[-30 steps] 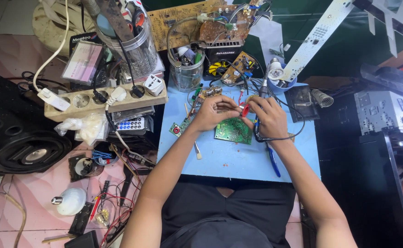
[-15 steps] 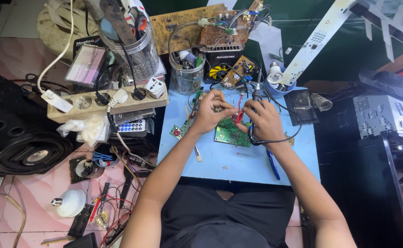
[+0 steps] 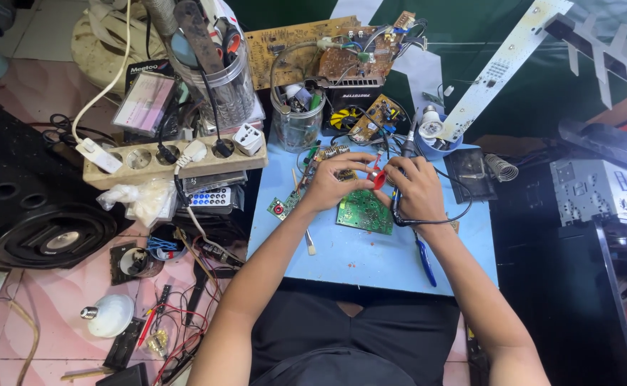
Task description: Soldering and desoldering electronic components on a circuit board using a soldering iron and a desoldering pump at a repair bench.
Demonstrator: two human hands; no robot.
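Both hands meet over the blue worktop. The left hand has its fingers curled narrow, the tips touching a small red round part held between the two hands. The right hand grips a soldering iron, its fingers closed around the handle, just beside the red part. A green circuit board lies flat on the worktop directly below the fingertips. Blue-handled pliers lie near the right wrist.
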